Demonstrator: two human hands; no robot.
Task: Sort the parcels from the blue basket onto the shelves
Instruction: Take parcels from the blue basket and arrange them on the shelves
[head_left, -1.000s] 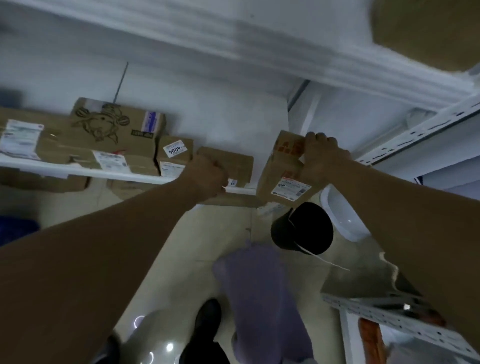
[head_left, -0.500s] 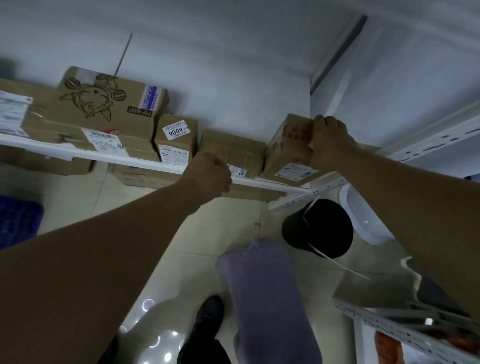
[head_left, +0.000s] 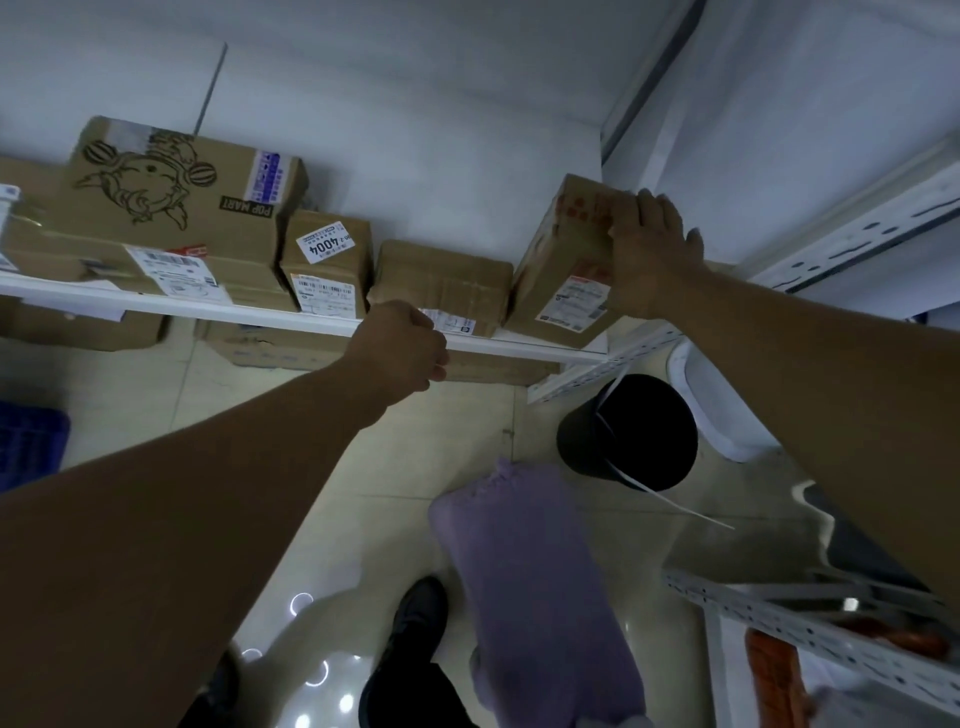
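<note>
A brown cardboard parcel (head_left: 558, 260) with red print and a white label stands tilted at the right end of the white shelf (head_left: 234, 312). My right hand (head_left: 649, 249) grips its upper right side, fingers curled over the top edge. To its left lies a flat taped parcel (head_left: 441, 280). My left hand (head_left: 402, 348) is a fist at the shelf's front edge just below that flat parcel, and nothing shows in it. A corner of the blue basket (head_left: 26, 441) shows on the floor at the far left.
More parcels fill the shelf: a small one numbered 4004 (head_left: 327, 260) and a large POP MART box (head_left: 182, 208). Boxes sit on the level below. A black bucket (head_left: 628, 431), a purple bag (head_left: 540, 582) and my shoe (head_left: 415, 623) are on the floor. A second rack (head_left: 779, 618) stands at the right.
My right hand has carried the labelled parcel up and onto the right end of the shelf. My left hand has come off the flat parcel down to the shelf edge.
</note>
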